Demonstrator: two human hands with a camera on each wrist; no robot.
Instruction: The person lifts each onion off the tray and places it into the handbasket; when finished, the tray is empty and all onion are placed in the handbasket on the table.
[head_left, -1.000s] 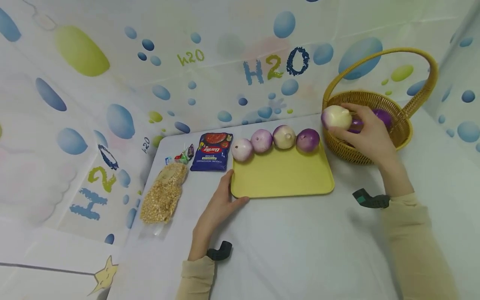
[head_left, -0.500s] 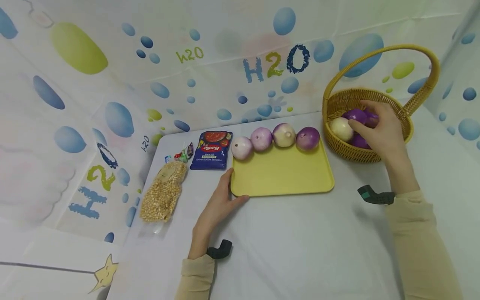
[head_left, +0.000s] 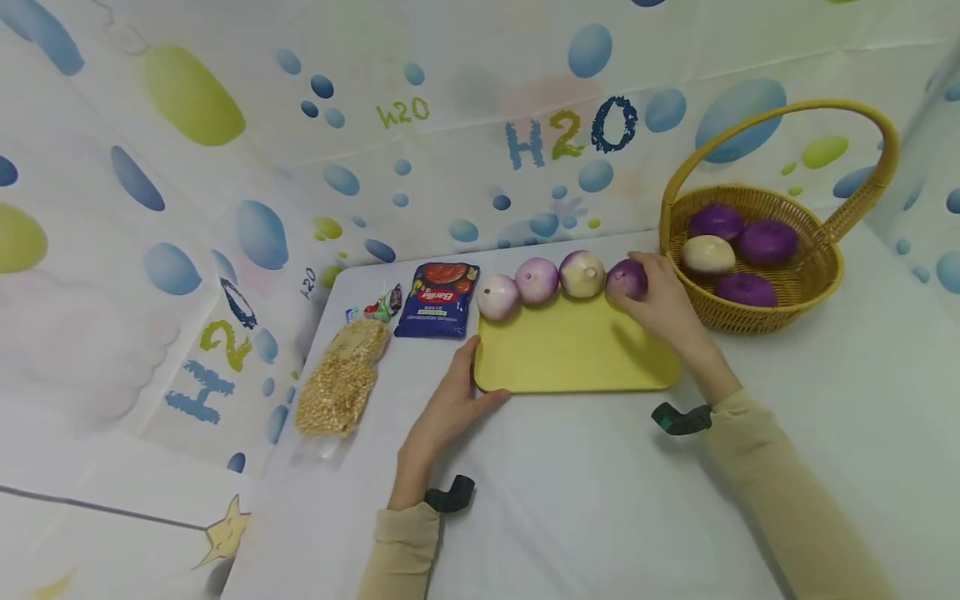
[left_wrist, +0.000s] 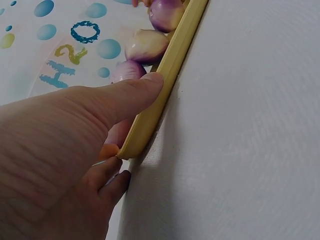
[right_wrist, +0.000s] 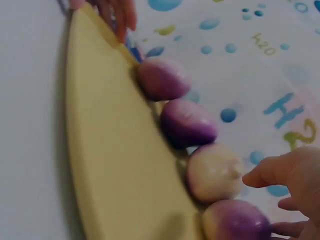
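In the head view my right hand [head_left: 663, 304] is at the back right of the yellow tray [head_left: 573, 354], its thumb and fingers round a purple onion [head_left: 627, 280]. That onion sits at the end of a row with a cream-and-purple onion [head_left: 582, 275] and two pale purple onions [head_left: 537, 281]. A right-hand finger [right_wrist: 267, 172] reaches past the cream onion in the right wrist view. My left hand [head_left: 450, 404] holds the tray's near left corner. In the left wrist view its thumb [left_wrist: 145, 92] lies on the rim and the other fingers are round the corner side.
A wicker basket [head_left: 757, 321] with a tall handle stands right of the tray, with purple onions [head_left: 767, 242] and a whitish onion [head_left: 708, 254] inside. A blue sauce pouch [head_left: 437, 302], small wrapped candies [head_left: 384, 307] and a bag of yellow kernels [head_left: 341, 379] lie at left.
The right hand has put the whitish onion down in the basket, left the basket and moved left to the purple onion on the tray. The left hand stays at the tray corner.
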